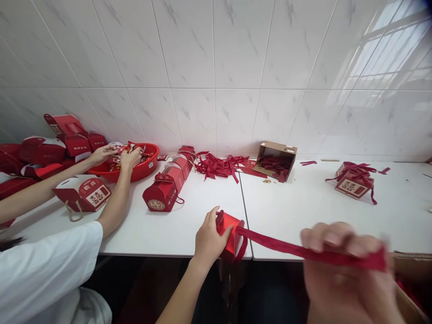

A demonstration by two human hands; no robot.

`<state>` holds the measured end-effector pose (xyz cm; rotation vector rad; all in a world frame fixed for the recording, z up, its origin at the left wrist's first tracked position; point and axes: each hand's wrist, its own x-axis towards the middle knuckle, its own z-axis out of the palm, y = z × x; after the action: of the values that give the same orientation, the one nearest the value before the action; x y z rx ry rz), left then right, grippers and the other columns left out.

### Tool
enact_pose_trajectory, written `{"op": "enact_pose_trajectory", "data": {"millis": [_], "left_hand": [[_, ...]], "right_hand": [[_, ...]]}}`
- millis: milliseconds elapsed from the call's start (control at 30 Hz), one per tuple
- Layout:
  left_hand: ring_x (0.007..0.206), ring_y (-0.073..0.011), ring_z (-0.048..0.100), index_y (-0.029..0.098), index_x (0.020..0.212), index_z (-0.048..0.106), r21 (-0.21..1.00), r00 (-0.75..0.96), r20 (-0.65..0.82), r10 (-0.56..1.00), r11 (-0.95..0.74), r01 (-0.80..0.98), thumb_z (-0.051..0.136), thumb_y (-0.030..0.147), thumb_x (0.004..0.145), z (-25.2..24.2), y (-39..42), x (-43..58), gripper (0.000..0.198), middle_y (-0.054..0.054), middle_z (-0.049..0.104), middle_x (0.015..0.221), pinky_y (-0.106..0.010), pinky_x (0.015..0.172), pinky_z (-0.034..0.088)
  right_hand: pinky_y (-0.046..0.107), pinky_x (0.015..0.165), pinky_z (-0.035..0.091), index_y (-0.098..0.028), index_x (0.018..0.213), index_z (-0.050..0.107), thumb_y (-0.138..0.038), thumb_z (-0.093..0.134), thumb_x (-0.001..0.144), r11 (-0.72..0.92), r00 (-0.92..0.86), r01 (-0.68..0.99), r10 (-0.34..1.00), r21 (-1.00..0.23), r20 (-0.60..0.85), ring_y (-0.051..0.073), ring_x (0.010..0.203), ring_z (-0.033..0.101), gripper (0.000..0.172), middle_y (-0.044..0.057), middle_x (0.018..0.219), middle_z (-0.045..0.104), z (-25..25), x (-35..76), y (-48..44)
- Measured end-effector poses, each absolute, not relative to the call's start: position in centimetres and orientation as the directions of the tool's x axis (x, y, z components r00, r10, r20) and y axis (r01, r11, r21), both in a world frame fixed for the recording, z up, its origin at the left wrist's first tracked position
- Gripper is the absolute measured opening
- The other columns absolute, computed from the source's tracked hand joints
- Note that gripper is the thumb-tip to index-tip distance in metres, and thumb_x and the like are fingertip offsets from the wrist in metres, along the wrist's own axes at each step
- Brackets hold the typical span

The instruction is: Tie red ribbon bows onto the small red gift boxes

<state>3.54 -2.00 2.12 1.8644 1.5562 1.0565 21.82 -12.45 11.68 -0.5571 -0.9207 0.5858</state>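
Red cardboard gift boxes (42, 150) pile up at the far left, against the tiled wall (194, 54). Just in front of them, a red box with a rope handle and a pale label (81, 193) stands on the white table (303, 202). Beside it, a co-worker in a white sleeve (50, 256) has both hands (130, 159) over a round red plastic basin (146, 171), fingering shiny wrapped pieces. Next comes a row of closed red boxes (173, 175) running back towards the wall, then a tangled heap of dark red ribbons (219, 165). Nearer, at the table's front edge, the left hand (209, 238) grips a small glossy red box (229, 221), thumb pressed on its upper side. From that box a flat dark red ribbon (276, 244) stretches rightward. Behind, a brown carton (289, 157) lies on its side, dark red pieces inside. The right hand (344, 285), blurred, curls its fingers around the ribbon's far end. Farther back, a ribbon-tied red box (356, 186) sits on the table.
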Motion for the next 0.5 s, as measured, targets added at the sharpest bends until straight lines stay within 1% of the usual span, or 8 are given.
{"op": "enact_pose_trajectory", "data": {"millis": [67,133,200,267,300,367,433,500], "left_hand": [[0.11,-0.0306,0.056,0.024,0.128,0.043,0.791,0.03,0.247,0.969,-0.219,0.572,0.062,0.032,0.076,1.8,-2.2,3.8,0.056,-0.011,0.055,0.123,-0.046,0.086,0.047],[0.114,-0.0295,0.054,0.024,0.127,0.044,0.853,-0.018,0.243,0.97,-0.205,0.48,0.063,0.031,0.075,1.5,-2.4,4.0,0.056,-0.012,0.054,0.125,-0.045,0.089,0.046],[0.118,-0.0265,0.051,0.023,0.122,0.047,0.934,-0.056,0.22,0.974,-0.194,0.299,0.062,0.031,0.076,1.3,-2.6,4.1,0.049,-0.011,0.053,0.126,-0.042,0.093,0.044],[0.12,-0.0235,0.05,0.021,0.114,0.051,0.989,-0.076,0.143,0.987,-0.139,0.057,0.059,0.029,0.078,1.4,-2.8,4.0,0.038,-0.011,0.054,0.125,-0.038,0.096,0.043],[0.12,-0.0226,0.05,0.02,0.111,0.053,0.994,-0.075,0.084,0.994,-0.088,-0.064,0.058,0.027,0.078,1.5,-2.9,3.9,0.034,-0.01,0.056,0.124,-0.036,0.096,0.043],[0.113,-0.0216,0.055,0.02,0.106,0.056,0.965,-0.062,-0.039,0.997,0.021,-0.261,0.057,0.022,0.076,1.9,-3.2,3.6,0.031,-0.008,0.059,0.119,-0.032,0.089,0.046],[0.103,-0.0201,0.06,0.019,0.104,0.058,0.921,-0.047,-0.108,0.993,0.083,-0.38,0.056,0.018,0.072,2.4,-3.5,3.4,0.032,-0.006,0.063,0.113,-0.029,0.081,0.048],[0.099,-0.0191,0.06,0.019,0.104,0.06,0.895,-0.033,-0.121,0.992,0.095,-0.435,0.057,0.016,0.07,2.7,-3.7,3.3,0.034,-0.005,0.064,0.11,-0.027,0.078,0.048]], "right_hand": [[0.033,0.062,0.042,-0.026,0.083,0.058,-0.031,0.05,0.089,0.62,0.471,-0.244,0.748,-0.746,0.468,0.017,0.068,0.051,0.011,0.002,0.076,0.051,10.2,20.5,-10.8],[0.03,0.062,0.041,-0.022,0.079,0.057,-0.034,0.051,0.089,0.429,0.328,-0.272,0.883,-0.862,0.336,0.015,0.066,0.05,0.016,0.002,0.074,0.052,8.4,19.1,-8.6],[0.028,0.061,0.04,-0.02,0.076,0.054,-0.04,0.052,0.087,0.218,0.127,-0.285,0.974,-0.933,0.189,0.014,0.063,0.048,0.023,0.001,0.071,0.052,6.7,17.8,-6.6],[0.027,0.06,0.039,-0.019,0.073,0.052,-0.044,0.055,0.084,0.093,-0.015,-0.236,0.995,-0.967,0.1,0.013,0.061,0.047,0.027,0.0,0.068,0.051,5.4,17.0,-5.0],[0.027,0.06,0.039,-0.019,0.072,0.052,-0.045,0.056,0.082,0.061,-0.05,-0.195,0.996,-0.979,0.073,0.013,0.061,0.047,0.028,-0.001,0.066,0.051,4.9,16.8,-4.5],[0.026,0.06,0.039,-0.019,0.071,0.052,-0.045,0.056,0.081,0.039,-0.069,-0.105,0.997,-0.994,0.047,0.014,0.061,0.047,0.028,-0.001,0.066,0.05,4.3,16.5,-3.9],[0.026,0.061,0.039,-0.019,0.069,0.052,-0.043,0.055,0.08,0.051,-0.064,-0.019,0.997,-0.999,0.052,0.014,0.063,0.047,0.026,0.0,0.071,0.051,4.1,16.5,-3.7],[0.026,0.062,0.04,-0.019,0.068,0.052,-0.039,0.053,0.08,0.069,-0.078,0.047,0.995,-0.996,0.065,0.013,0.064,0.048,0.024,0.001,0.077,0.052,4.1,16.5,-3.6]]}}
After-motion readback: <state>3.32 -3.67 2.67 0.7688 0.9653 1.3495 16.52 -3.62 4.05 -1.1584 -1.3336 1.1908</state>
